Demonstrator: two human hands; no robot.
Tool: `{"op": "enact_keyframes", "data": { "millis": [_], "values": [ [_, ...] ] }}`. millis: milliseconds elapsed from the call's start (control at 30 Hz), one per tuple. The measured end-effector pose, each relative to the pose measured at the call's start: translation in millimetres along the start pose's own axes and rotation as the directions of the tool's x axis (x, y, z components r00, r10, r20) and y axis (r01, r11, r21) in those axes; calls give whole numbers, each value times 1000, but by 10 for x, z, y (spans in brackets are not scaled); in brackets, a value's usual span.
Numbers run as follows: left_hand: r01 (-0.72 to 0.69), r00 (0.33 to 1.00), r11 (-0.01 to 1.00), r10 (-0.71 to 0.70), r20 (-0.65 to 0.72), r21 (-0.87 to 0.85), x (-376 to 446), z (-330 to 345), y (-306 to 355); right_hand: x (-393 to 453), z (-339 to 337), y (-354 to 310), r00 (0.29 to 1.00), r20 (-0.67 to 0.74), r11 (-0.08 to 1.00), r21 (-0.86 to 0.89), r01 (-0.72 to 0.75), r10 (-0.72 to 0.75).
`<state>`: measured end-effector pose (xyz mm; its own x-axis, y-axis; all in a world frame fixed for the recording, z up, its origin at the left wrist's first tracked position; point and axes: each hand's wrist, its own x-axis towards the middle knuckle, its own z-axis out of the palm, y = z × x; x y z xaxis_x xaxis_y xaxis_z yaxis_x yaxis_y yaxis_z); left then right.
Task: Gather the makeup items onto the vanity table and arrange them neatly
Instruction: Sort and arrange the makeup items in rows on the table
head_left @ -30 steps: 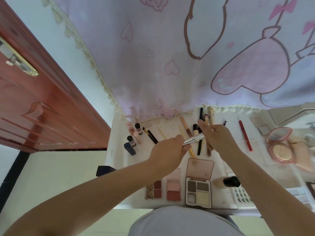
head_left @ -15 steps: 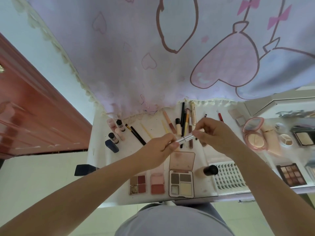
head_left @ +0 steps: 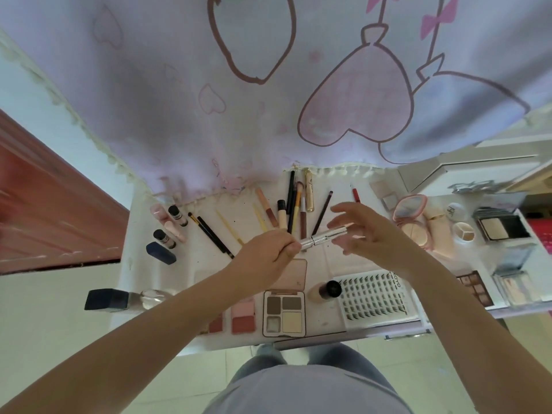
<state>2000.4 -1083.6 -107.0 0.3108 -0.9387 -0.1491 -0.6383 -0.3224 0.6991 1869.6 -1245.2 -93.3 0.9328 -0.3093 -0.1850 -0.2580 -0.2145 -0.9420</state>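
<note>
The left hand pinches one end of a silver tube between curled fingers and thumb, holding it in the air above the white vanity table, over the gap between the row of pencils and brushes and the open eyeshadow palette. The right hand is at the tube's other end with its fingers spread and relaxed; its fingertips lie just beside the tip, above and below it, and whether they touch it I cannot tell.
</note>
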Motion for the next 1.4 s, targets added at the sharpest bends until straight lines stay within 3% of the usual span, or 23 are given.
{"op": "enact_keyframes", "data": {
  "millis": [100, 167, 300, 400, 467, 600, 700, 833, 967, 1300, 1400],
  "values": [
    [19, 1000, 1000, -19, 21, 13, 13, 106, 143, -38, -93, 67, 995, 15, 987, -130, -96, 99],
    [32, 999, 999, -33, 31, 14, 32, 167, 221, -95, -144, 106, 998, -2, 979, -196, -61, 62],
    [109, 994, 994, -109, 32, -6, 88, 246, 351, -187, -293, 187, 1000, 11, 993, 114, -11, 10],
    [126, 990, 992, -127, 62, 24, 125, 321, 447, -199, -303, 214, 978, 119, 984, 14, -176, 173],
    [137, 988, 990, -138, 70, 28, 151, 359, 499, -191, -326, 250, 976, 104, 978, -104, -179, 190],
    [206, 978, 976, -203, 40, -74, 180, 373, 544, -209, -478, 287, 997, 57, 988, 140, -59, 51],
    [210, 977, 973, -207, 45, -96, 185, 364, 570, -194, -508, 302, 989, 121, 977, 186, -106, 85],
    [201, 979, 974, -198, 40, -103, 213, 344, 617, -155, -513, 283, 995, 41, 993, 73, -94, 92],
    [223, 975, 962, -219, 47, -158, 229, 313, 629, -153, -561, 272, 1000, 12, 960, 280, -20, 18],
    [271, 960, 906, -231, 155, -324, 442, 383, 545, -150, -586, 260, 994, -63, 964, 255, -74, 92],
    [341, 938, 863, -286, 197, -374, 573, 410, 490, -143, -599, 340, 972, -165, 944, 312, -111, 169]
  ]
}}
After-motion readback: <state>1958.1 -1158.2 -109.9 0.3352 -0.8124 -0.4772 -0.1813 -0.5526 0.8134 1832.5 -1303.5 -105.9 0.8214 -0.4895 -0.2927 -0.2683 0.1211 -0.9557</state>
